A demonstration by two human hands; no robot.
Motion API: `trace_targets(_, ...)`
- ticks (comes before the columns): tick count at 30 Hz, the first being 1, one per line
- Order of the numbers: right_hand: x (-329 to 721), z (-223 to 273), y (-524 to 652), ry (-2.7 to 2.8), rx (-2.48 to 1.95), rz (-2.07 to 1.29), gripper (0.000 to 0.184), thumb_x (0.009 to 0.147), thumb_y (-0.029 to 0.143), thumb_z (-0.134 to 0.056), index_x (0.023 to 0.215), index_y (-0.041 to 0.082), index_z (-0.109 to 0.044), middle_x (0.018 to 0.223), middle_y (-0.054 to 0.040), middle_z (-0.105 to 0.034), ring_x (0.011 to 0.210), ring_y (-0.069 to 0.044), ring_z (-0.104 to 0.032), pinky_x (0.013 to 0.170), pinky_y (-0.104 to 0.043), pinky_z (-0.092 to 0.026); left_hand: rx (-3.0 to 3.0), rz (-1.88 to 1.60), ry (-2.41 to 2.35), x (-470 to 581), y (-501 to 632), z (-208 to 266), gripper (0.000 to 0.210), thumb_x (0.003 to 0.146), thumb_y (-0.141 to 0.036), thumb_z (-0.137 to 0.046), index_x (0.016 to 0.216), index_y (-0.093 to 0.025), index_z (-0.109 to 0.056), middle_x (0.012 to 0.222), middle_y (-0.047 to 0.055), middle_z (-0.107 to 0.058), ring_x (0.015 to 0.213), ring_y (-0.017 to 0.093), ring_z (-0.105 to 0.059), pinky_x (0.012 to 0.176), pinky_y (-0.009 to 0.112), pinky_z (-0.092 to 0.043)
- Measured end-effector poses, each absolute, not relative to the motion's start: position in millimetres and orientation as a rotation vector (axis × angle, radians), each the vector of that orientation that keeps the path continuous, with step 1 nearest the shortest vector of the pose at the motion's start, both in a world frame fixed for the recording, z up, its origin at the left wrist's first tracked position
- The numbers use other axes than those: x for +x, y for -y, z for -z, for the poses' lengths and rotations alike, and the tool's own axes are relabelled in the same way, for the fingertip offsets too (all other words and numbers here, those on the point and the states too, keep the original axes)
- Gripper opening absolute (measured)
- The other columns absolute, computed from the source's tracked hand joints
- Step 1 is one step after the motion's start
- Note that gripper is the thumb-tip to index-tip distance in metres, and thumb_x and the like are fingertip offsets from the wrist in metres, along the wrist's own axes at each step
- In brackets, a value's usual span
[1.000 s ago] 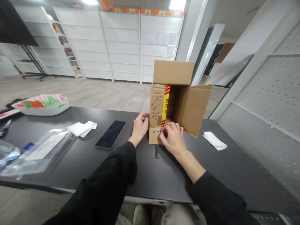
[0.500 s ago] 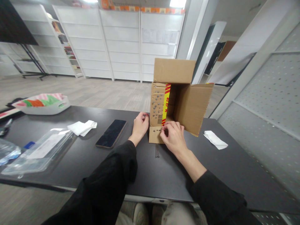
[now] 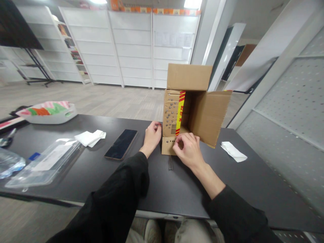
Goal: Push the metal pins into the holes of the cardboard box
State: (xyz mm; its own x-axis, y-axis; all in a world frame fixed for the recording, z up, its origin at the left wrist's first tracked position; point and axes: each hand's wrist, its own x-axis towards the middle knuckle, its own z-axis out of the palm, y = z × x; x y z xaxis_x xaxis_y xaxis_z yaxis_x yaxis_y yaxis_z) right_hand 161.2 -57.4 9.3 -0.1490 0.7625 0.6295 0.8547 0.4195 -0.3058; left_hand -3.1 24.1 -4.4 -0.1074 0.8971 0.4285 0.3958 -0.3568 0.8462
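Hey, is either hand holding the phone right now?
No, the phone lies on the dark table, to the left of the left hand, while the right hand is at the front of the cardboard box.

White shelving [image 3: 131, 50] right across the back, pale grey floor [image 3: 121, 104] below, ceiling light [image 3: 192, 4] glaring, perforated panel [image 3: 291, 96] at right

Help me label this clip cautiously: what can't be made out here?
Head view:
Whether the right hand holds anything: hidden by its fingers.
Reddish thing at the left hand: too small.
Nails: far ends hidden by the lower cardboard flap.
Any print on the white label: blurred.
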Motion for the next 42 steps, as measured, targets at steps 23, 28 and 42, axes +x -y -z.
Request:
trace_targets(23,165,-6,58,2.05,-1.335,0.149,0.011,0.082,0.015,-0.049,0.086,0.021,-0.057,0.088,-0.0049,-0.066,0.089,-0.023,-0.055,0.08,-0.036,-0.031,1.716,-1.469,-1.405,-3,-23,3,0.018,0.089,-0.029,-0.048,0.087,-0.018,-0.061,0.069,0.002,-0.066,0.06,0.013,-0.058,0.058,0.023,-0.041)
trace_targets(28,165,-9,59,2.012,-1.282,0.137,0.008,0.086,0.019,-0.051,0.088,0.02,-0.058,0.087,-0.0043,-0.065,0.088,-0.022,-0.055,0.08,-0.035,-0.031,1.716,-1.461,-1.421,-3,-23,2,0.016,0.089,-0.027,-0.048,0.087,-0.017,-0.061,0.066,0.001,-0.065,0.058,0.012,-0.056,0.057,0.023,-0.039)
trace_targets(42,175,-23,68,2.042,-0.979,-0.091,0.007,0.09,0.022,-0.054,0.087,0.02,-0.061,0.084,-0.0058,-0.066,0.081,-0.02,-0.058,0.076,-0.034,-0.043,1.712,-1.486,-1.4,-4,-25,6,0.016,0.089,-0.028,-0.049,0.086,-0.018,-0.061,0.066,0.0,-0.063,0.058,0.012,-0.055,0.057,0.022,-0.037)
